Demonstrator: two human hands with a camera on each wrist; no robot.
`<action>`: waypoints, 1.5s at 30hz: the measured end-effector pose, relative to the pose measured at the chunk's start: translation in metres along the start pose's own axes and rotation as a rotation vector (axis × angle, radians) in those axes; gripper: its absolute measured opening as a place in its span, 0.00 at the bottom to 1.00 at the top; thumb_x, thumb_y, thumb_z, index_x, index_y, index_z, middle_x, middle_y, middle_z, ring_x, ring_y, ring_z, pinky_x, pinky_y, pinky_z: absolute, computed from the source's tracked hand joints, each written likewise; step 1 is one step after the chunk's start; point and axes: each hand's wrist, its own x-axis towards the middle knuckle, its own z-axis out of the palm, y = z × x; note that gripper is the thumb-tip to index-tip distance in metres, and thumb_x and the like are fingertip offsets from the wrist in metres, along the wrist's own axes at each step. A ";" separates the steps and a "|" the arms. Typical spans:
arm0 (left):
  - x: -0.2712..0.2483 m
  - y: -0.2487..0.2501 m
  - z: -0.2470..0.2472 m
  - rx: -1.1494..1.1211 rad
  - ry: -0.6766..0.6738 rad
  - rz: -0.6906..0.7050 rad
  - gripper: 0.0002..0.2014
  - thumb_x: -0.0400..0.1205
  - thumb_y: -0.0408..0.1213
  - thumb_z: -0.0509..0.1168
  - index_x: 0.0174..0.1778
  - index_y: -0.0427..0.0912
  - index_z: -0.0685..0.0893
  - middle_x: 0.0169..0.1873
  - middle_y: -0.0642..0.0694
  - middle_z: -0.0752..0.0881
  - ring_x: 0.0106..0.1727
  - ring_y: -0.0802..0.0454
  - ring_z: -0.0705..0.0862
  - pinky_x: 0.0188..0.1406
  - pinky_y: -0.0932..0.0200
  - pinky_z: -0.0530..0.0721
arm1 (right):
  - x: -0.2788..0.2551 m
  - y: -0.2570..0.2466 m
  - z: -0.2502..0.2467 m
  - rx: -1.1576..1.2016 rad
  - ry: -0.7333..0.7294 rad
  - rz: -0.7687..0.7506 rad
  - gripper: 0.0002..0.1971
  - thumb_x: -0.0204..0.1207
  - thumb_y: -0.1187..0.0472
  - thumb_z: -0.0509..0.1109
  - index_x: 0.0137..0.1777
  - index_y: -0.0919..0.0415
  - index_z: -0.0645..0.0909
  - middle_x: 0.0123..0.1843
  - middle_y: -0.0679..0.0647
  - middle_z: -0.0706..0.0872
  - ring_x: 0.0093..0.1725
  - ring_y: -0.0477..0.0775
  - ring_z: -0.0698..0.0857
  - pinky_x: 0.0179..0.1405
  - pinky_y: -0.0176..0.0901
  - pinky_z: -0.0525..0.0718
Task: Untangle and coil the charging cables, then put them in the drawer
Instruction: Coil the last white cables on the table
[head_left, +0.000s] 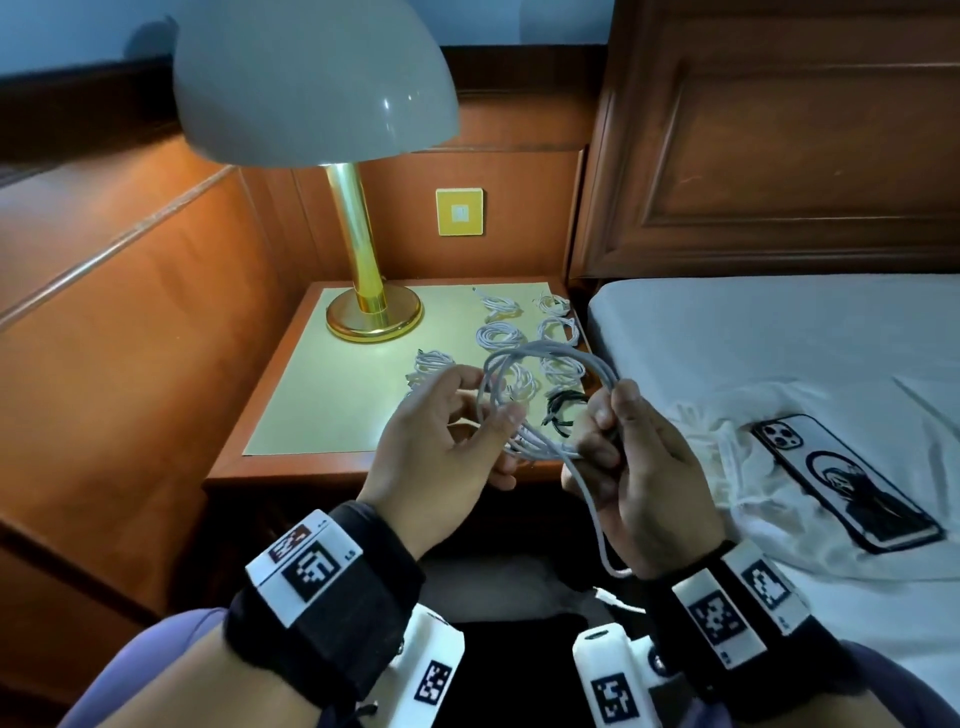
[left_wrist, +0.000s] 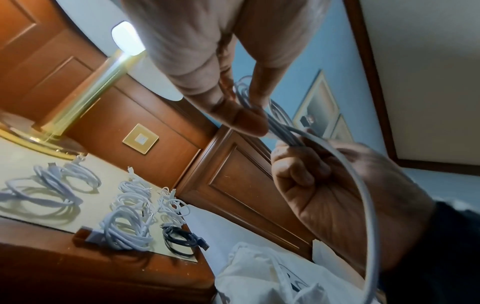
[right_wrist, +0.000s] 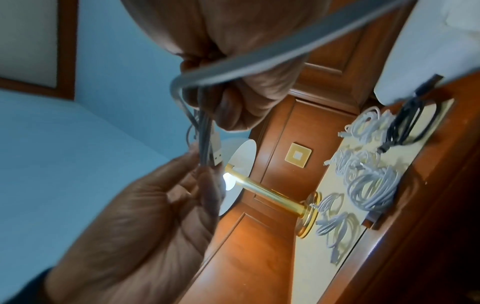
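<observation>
Head view alone: phone (head_left: 844, 480) on bed (head_left: 753, 332).

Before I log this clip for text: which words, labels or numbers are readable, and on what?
Nothing reads clearly.
Left wristband: tiny print beside the square codes, too small to read.
Right wristband: likewise too small.
Phone case: a picture, no words.

A lamp (head_left: 332, 156) with a grey dome shade and brass stem is seen standing on the bedside table (head_left: 291, 395). A yellow wall switch (head_left: 459, 211) is mounted behind the lamp. A phone (head_left: 841, 478) is laid on the bed (head_left: 779, 332), right of the lamp.
</observation>
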 end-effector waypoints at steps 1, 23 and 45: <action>0.000 -0.001 0.000 -0.025 0.003 -0.018 0.10 0.81 0.37 0.72 0.56 0.41 0.82 0.41 0.41 0.85 0.30 0.50 0.88 0.32 0.52 0.90 | 0.000 -0.001 0.000 0.035 -0.002 0.026 0.21 0.83 0.45 0.56 0.31 0.53 0.73 0.26 0.48 0.64 0.21 0.45 0.60 0.23 0.41 0.56; 0.005 0.002 -0.001 -0.256 -0.101 -0.168 0.24 0.70 0.40 0.60 0.64 0.41 0.76 0.29 0.50 0.72 0.27 0.57 0.71 0.24 0.56 0.69 | 0.004 0.000 -0.004 0.036 -0.014 0.361 0.11 0.86 0.55 0.55 0.44 0.57 0.72 0.29 0.51 0.69 0.23 0.47 0.58 0.28 0.43 0.55; 0.004 -0.012 -0.007 0.428 -0.051 -0.071 0.11 0.84 0.39 0.69 0.54 0.57 0.73 0.45 0.50 0.85 0.42 0.48 0.87 0.36 0.58 0.83 | 0.006 -0.011 -0.014 0.248 0.145 0.114 0.18 0.90 0.47 0.52 0.40 0.54 0.71 0.32 0.51 0.74 0.28 0.48 0.71 0.27 0.37 0.70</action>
